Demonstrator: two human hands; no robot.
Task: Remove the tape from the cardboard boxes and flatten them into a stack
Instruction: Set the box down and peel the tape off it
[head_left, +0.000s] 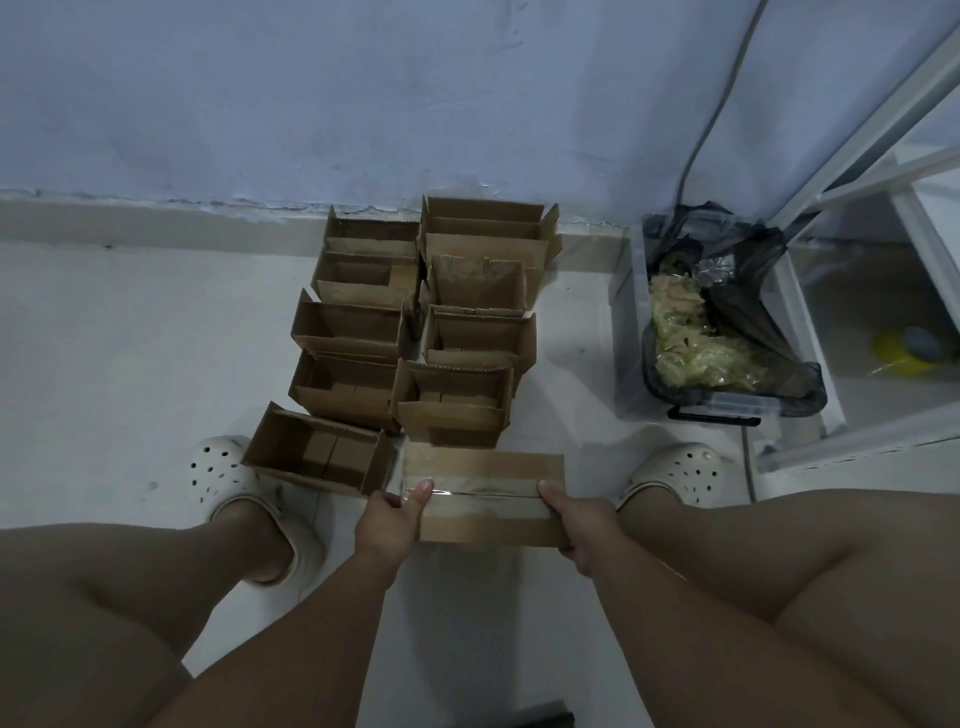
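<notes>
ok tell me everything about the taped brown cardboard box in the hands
The long brown cardboard box is closed, with a strip of clear glossy tape covering its centre seam end to end. It is held level: the left hand grips its left end, thumb on the tape, and the right hand grips its right end.
</notes>
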